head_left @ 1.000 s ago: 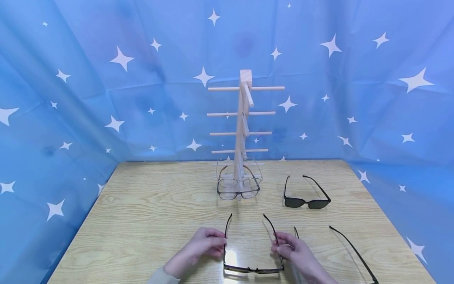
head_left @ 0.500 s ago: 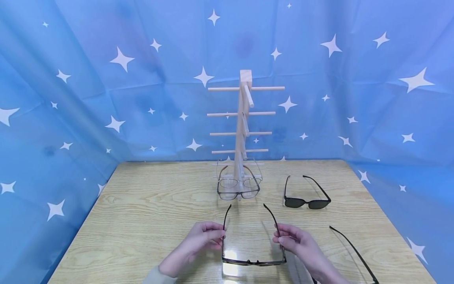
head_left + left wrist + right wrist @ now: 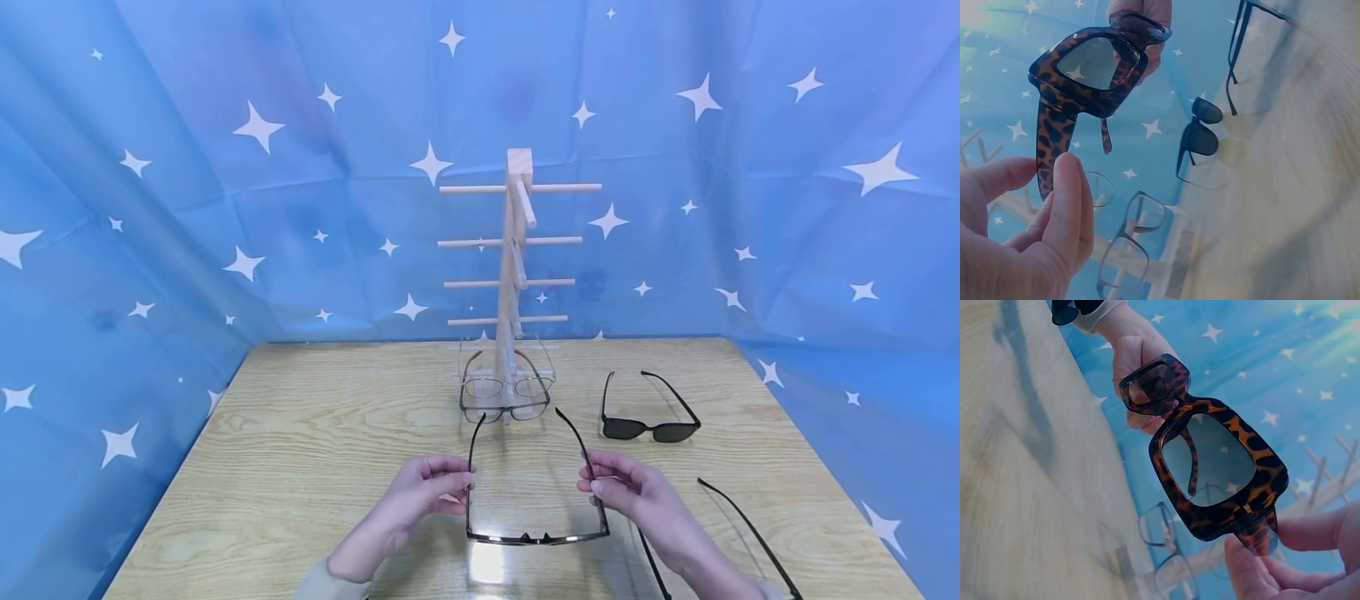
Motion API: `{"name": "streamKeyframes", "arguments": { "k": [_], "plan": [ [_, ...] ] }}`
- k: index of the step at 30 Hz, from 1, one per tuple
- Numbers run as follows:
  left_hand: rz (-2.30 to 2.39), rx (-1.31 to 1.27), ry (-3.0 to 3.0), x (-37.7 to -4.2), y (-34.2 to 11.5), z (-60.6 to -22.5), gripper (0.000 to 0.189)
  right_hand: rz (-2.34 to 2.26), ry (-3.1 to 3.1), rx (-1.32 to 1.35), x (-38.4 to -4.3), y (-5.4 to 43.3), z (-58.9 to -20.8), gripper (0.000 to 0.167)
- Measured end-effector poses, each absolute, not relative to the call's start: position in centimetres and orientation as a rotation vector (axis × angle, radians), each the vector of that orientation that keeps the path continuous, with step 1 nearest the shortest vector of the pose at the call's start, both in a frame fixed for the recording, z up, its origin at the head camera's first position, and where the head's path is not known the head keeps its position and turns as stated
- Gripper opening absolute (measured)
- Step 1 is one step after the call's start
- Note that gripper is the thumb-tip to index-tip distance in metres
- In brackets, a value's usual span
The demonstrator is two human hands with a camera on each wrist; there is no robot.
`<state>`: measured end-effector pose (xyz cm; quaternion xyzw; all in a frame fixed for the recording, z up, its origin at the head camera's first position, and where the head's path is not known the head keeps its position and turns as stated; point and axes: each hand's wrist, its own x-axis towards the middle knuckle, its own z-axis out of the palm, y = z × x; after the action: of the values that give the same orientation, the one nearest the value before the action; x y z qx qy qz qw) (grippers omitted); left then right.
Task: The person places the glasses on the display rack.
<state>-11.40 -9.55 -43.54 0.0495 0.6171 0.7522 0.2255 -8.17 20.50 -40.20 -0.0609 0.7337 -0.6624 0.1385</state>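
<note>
Tortoiseshell sunglasses [image 3: 1269, 469] are held up between both hands, temples unfolded and pointing away toward the stand, lenses nearest the body. My left hand [image 3: 420, 496] pinches one temple between thumb and fingers; in the left wrist view that temple runs down into the grip. On the other side, my right hand [image 3: 637, 496] pinches the opposite temple close to the hinge, as the right wrist view shows. Beyond them stands a wooden eyewear stand [image 3: 519, 162] with several crossbars. Dark-framed eyeglasses [image 3: 528, 416] and thin round eyeglasses [image 3: 483, 394] sit low on it.
Black sunglasses [image 3: 673, 432] lie unfolded on the wooden table [image 3: 315, 425], right of the stand. Another black pair [image 3: 757, 531] is at the lower right, partly behind the right forearm and cut off by the frame. A blue star-patterned curtain [image 3: 337, 225] surrounds the table.
Both hands have raised the tortoiseshell sunglasses and moved them forward toward the stand. The temple tips now overlap the lower eyeglasses in the head view. Other eyewear has stayed put.
</note>
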Motion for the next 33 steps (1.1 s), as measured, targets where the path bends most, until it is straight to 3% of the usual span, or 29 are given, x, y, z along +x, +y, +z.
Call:
{"name": "streamKeyframes", "arguments": {
  "k": [10,33],
  "plan": [
    [2.115,0.136,1.72,-11.7,-9.7,-41.7,0.036,-1.933,2.172,-0.275,-8.9,20.5,-38.6,0.051],
    [2.212,0.168,1.746,-15.0,-9.8,-37.8,0.022,-2.04,2.137,-0.164,-13.3,19.7,-34.7,0.048]
  ]
}}
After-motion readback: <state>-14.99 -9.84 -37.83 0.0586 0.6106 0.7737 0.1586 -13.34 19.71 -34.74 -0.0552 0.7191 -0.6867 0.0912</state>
